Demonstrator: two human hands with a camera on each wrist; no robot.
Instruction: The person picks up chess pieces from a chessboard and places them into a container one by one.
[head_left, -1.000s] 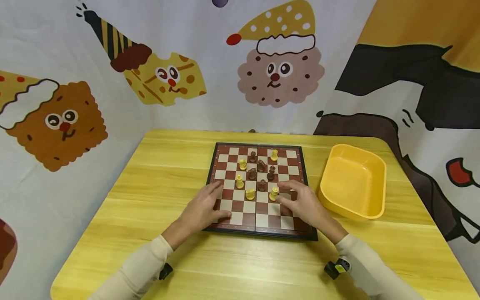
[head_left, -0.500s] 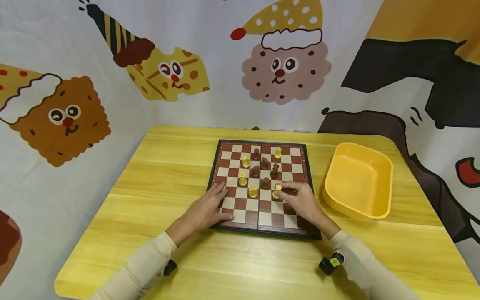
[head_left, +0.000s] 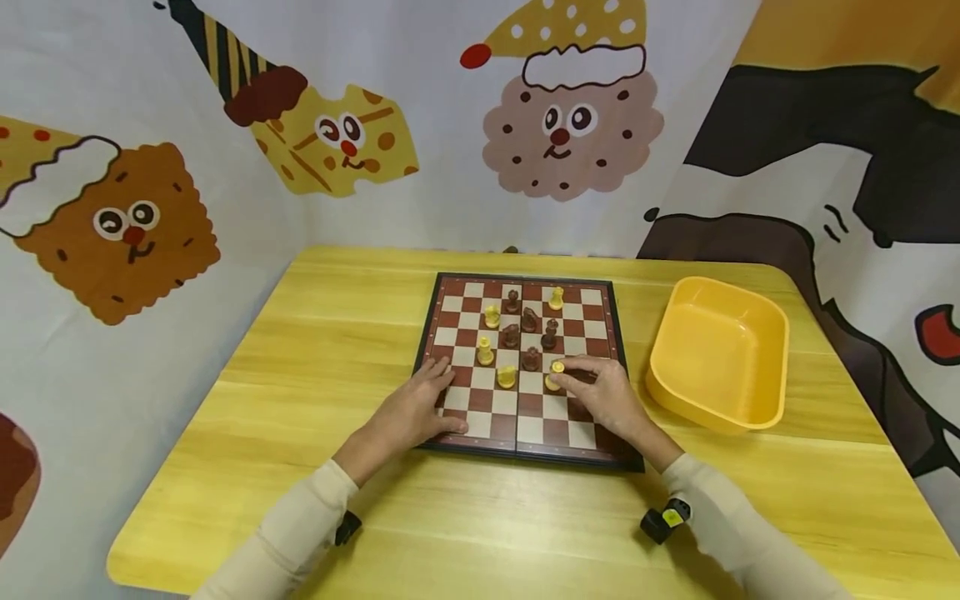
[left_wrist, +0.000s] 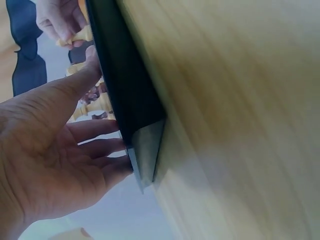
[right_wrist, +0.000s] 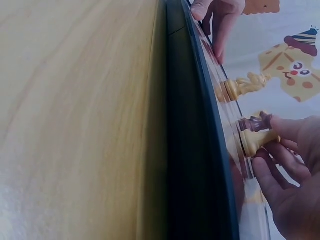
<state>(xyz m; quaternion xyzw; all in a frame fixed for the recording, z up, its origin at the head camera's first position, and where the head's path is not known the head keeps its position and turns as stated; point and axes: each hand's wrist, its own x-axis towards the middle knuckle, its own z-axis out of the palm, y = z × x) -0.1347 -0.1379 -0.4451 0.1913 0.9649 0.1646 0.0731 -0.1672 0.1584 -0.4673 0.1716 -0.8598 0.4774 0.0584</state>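
Observation:
Thumb and fingers of my right hand [head_left: 611,402] pinch a yellow rook [head_left: 555,379] standing on the right half of the chessboard [head_left: 480,425]. In the right wrist view the rook [right_wrist: 254,144] is upright, its base at the board. A dark brown piece [head_left: 531,358] stands just behind it. My left hand [head_left: 408,410] rests at the board's left edge, fingers extended over the squares and thumb near the front corner. Yellow knights [head_left: 507,377], another yellow piece [head_left: 484,352] and several dark brown pieces [head_left: 511,335] stand around the middle.
A yellow plastic tray [head_left: 660,392] sits to the right of the board on the wooden table [head_left: 300,333]. Another yellow piece [head_left: 556,298] stands near the board's back edge. A cartoon-printed curtain [head_left: 435,217] hangs behind the table.
My right thumb and fingers have closed in on the yellow rook, which stays on about the same square. The left hand stays at the board's edge. The head view has shifted slightly.

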